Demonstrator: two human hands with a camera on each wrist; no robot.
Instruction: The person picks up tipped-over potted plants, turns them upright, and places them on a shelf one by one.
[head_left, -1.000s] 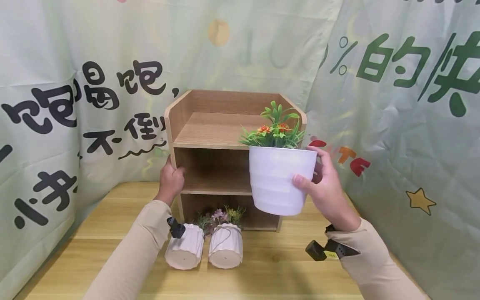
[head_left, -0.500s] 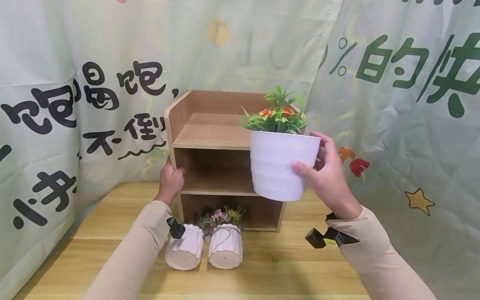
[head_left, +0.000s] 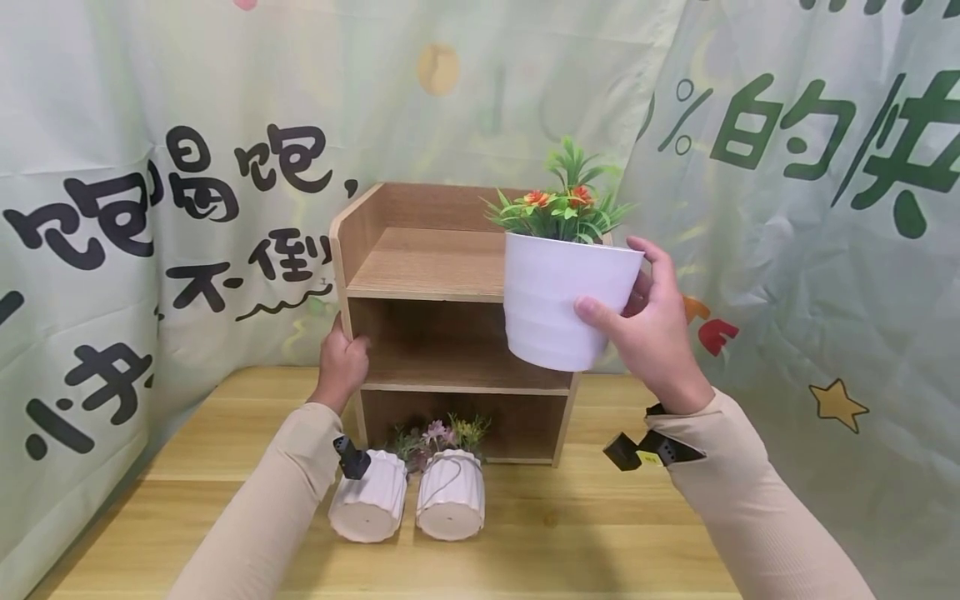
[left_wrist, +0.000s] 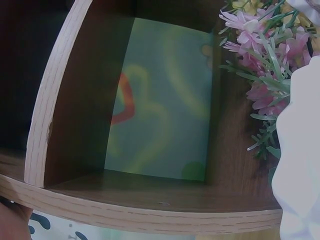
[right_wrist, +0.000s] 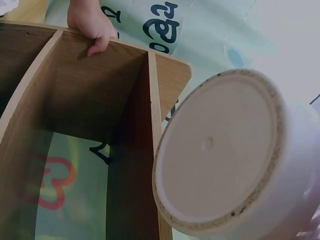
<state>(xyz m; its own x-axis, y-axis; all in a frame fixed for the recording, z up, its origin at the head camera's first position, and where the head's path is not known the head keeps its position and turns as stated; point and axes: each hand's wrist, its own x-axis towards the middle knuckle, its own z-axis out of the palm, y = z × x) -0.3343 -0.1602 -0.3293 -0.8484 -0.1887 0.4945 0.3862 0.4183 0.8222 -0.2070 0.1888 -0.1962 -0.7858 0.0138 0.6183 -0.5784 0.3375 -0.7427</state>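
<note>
In the head view my right hand (head_left: 648,325) grips a large white flowerpot (head_left: 566,300) by its right side, thumb on the front. Green leaves and orange flowers (head_left: 558,204) rise from it. The pot is held up in front of the right part of a wooden shelf (head_left: 427,385), its base at about middle-board height. In the right wrist view the underside of the pot (right_wrist: 215,150) shows. My left hand (head_left: 343,362) grips the shelf's left side panel, thumb on the inner face and the other fingers hidden behind it.
Two smaller white pots, the left one (head_left: 369,500) and the right one (head_left: 452,496), lie tipped over on the wooden table (head_left: 555,542), bases toward me. Pink and yellow flowers (head_left: 442,433) reach toward the bottom compartment. Printed cloth (head_left: 480,92) hangs behind and at both sides.
My right hand has lifted the flowerpot steadily, from in front of the lower compartments to the level of the upper boards. The left hand has stayed on the shelf's side.
</note>
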